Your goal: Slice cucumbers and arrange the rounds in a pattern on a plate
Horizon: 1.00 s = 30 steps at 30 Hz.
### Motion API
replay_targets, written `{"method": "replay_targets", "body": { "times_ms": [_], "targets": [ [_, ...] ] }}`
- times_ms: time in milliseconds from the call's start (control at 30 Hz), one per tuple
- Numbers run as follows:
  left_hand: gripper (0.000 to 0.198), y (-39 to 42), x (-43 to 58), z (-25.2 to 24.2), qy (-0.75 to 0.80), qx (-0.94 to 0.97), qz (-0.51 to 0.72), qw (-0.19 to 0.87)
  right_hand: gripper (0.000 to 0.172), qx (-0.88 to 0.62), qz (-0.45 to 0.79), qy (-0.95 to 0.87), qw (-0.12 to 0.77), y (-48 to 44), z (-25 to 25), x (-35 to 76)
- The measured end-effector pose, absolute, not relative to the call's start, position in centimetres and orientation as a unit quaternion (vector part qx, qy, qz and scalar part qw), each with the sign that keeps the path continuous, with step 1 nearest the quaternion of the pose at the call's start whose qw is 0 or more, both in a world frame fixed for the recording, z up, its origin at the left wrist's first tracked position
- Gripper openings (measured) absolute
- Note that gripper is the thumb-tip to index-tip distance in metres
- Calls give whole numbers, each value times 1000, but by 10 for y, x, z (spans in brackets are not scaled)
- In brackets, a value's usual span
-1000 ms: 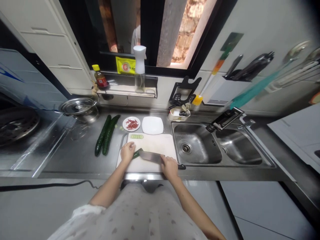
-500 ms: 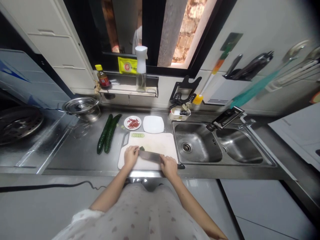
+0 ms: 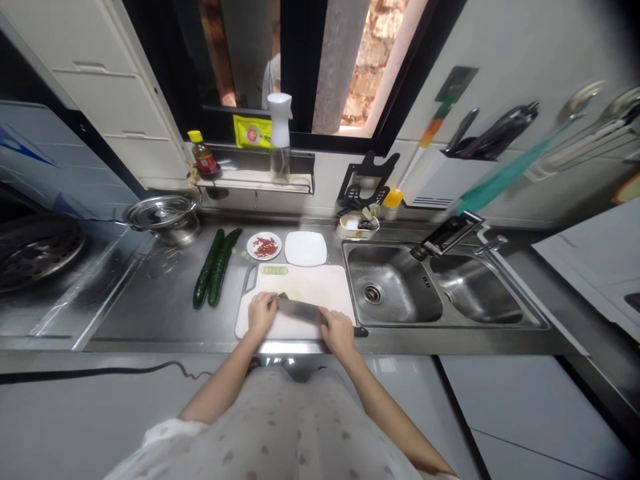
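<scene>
My right hand is wrapped round the black handle of a kitchen knife. The broad blade points left over the white cutting board. At the blade's tip, my left hand has its fingers bunched against a small dark green cucumber piece. Blade and fingers hide most of that piece. A row of thin cucumber slices lies along the board's far left edge. Left of the board, two whole cucumbers lie side by side on the steel counter.
Behind the board stand a small plate with chopped red bits and a white square dish. A double sink lies to the right. At the left are a lidded steel pot and a stove. A bottle rack hangs behind.
The knife blade has shifted slightly and its face shows broader, covering more of the cucumber piece. Both hands keep nearly the same places. The view has turned a little.
</scene>
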<state>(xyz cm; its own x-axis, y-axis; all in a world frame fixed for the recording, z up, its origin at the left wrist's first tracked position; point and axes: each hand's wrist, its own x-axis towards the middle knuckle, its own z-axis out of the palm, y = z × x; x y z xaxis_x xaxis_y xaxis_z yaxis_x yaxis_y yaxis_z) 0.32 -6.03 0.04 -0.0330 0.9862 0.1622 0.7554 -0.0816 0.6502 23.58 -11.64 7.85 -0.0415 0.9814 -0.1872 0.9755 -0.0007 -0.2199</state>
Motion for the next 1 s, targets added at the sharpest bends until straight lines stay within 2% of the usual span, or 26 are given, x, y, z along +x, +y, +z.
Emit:
{"method": "replay_targets", "body": {
  "times_ms": [267,533,1000],
  "targets": [
    [23,-60,5,0,640,676,317,183,34,-696,217,-681,77,-100,83,227],
    [23,-58,6,-4,613,695,332,177,35,-690,216,-690,-33,-80,93,207],
    [22,-53,7,-6,557,728,347,199,33,-650,246,-716,-59,-67,101,183]
  ]
}}
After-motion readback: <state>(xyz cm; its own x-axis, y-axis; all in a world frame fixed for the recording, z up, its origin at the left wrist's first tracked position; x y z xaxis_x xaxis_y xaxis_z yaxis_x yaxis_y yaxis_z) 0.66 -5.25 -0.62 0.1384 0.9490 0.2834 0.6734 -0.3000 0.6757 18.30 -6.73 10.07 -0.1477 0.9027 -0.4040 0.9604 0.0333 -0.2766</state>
